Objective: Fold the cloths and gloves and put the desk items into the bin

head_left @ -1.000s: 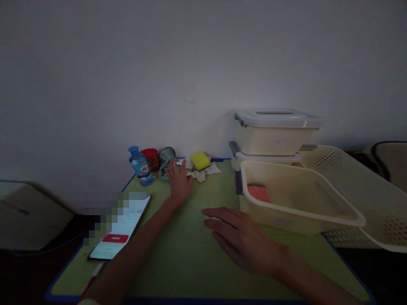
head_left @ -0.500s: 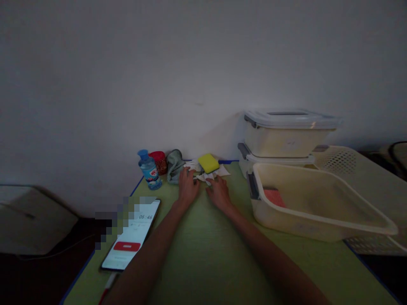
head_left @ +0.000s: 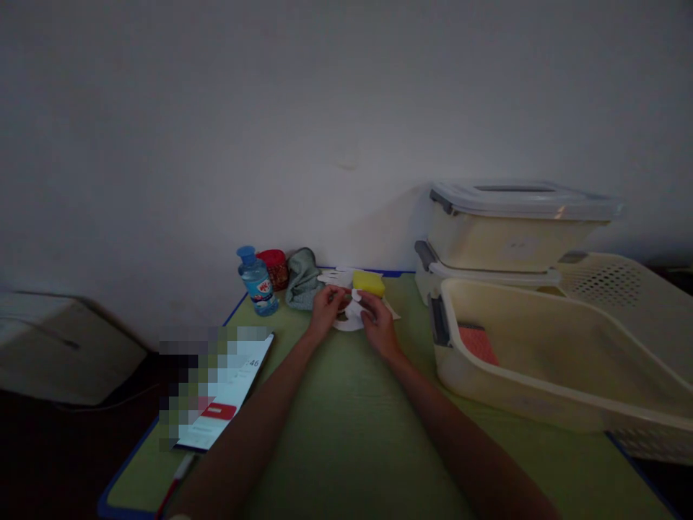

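While the tabletop point(head_left: 368, 433) is occupied at right by an open bin point(head_left: 514, 393), light, even tension is best kept between left hand point(head_left: 323, 312) and right hand point(head_left: 382, 328). Fingers curled, nearly closed; by both, a limp white piece point(head_left: 349, 321), perhaps a glove, is pinched near the far edge. Yellow sponge point(head_left: 369, 282) just behind, best left unsnagged. Exact fingertip contact cannot be told.

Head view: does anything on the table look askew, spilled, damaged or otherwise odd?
Blocky pixels hide part of the phone, likely masking or an image fault. The open bin seems to jut past the right edge of the table. No spill or damage shows, though the picture is dim.
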The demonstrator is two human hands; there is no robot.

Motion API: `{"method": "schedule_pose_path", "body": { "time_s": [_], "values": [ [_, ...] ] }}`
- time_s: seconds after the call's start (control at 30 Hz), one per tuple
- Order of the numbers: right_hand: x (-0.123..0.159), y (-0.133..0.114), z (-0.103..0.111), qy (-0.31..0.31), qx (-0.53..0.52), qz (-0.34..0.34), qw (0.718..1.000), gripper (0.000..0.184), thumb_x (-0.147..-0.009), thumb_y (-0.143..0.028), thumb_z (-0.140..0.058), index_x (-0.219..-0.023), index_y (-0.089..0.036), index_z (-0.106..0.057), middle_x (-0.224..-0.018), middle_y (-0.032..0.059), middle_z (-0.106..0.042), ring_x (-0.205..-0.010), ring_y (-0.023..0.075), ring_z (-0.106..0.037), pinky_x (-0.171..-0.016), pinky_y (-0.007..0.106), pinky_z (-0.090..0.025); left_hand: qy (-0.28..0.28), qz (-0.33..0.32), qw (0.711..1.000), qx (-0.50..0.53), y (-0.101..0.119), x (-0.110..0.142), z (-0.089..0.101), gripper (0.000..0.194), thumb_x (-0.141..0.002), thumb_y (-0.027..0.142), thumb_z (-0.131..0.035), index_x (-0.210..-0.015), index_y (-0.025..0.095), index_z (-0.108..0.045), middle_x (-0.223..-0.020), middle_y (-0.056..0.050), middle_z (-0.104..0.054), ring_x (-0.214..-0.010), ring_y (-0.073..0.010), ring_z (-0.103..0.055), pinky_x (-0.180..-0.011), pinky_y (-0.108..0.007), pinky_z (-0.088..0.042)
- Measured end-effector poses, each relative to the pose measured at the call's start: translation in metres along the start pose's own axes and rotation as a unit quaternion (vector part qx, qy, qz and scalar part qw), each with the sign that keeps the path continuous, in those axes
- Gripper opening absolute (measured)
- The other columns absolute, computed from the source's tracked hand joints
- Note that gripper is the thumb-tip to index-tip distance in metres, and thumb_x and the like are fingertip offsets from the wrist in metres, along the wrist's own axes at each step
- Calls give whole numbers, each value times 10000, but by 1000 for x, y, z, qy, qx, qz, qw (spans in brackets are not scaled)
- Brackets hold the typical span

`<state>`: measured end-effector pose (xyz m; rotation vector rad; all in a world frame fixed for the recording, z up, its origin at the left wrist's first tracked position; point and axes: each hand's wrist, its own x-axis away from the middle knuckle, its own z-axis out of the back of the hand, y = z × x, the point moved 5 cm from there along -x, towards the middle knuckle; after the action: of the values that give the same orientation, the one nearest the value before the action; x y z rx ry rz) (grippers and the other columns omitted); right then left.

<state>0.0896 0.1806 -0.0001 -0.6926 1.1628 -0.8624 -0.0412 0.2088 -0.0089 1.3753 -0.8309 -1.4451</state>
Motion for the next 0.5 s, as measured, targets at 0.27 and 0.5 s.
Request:
{"method": "schedule_pose_path", "body": {
  "time_s": [0.27,0.5],
  "values": [
    [-4,0,-4,9,-98,29,995,572,-580,-44,-380,-1120,-214,-462,-1143,54,-606,-1122,168,-523,-948,349,-409,-55,62,992,90,-3,5,-16,298,-506,168,-722,-766,150,-579,-629,37,-591,-537,-78,-515,-490,-169,-409],
    [-3,9,15,138,-69,6,988,478,-584,-56,-362,-1011,-194,-527,-1102,72,-588,-1066,189,-520,-879,365,-421,-29,123,974,190,-12,1,-7,198,-517,183,-741,-636,143,-587,-486,74,-498,-420,-44,-406,-407,-157,-294]
  ]
}}
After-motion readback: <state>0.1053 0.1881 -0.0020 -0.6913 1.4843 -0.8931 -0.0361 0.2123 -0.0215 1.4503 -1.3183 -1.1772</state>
